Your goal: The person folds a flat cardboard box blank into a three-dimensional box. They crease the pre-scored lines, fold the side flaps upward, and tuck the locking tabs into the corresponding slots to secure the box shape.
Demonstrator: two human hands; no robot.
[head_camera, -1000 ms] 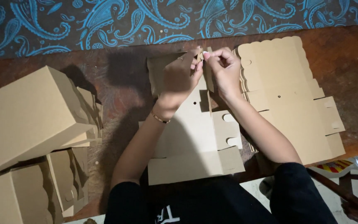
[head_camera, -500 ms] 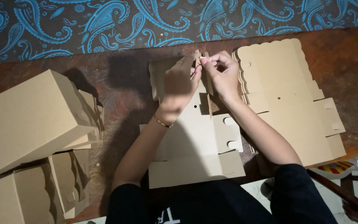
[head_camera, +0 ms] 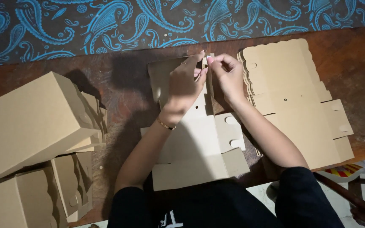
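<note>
My left hand [head_camera: 183, 84] and right hand [head_camera: 228, 76] pinch the raised flap [head_camera: 205, 63] of the flat cardboard box [head_camera: 199, 143], which runs toward six o'clock along the worktop [head_camera: 351, 63].

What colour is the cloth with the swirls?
The cloth is dark with bright blue paisley swirls, seen best in the head view.
</note>
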